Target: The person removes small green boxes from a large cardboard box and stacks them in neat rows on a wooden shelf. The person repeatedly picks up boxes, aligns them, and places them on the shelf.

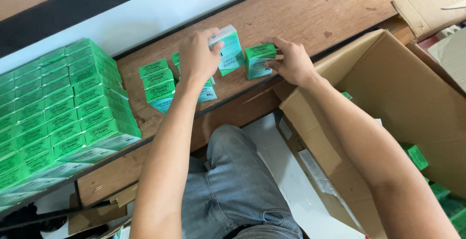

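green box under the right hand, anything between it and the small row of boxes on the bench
Yes. The left hand holds a tilted box in the gap between the green box under the right hand and the small row.

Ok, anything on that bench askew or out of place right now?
One thing: the small green box in the left hand is tilted, off the bench, unlike the neat green stack. The box at the right hand stands alone. No damage shows.

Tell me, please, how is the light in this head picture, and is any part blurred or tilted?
Head view: soft, even daylight, with only faint shadows under the left hand and right hand; the small green-and-white cardboard boxes are sharp; the wooden bench runs diagonally, so the frame is tilted; mild glare on the white strip behind.
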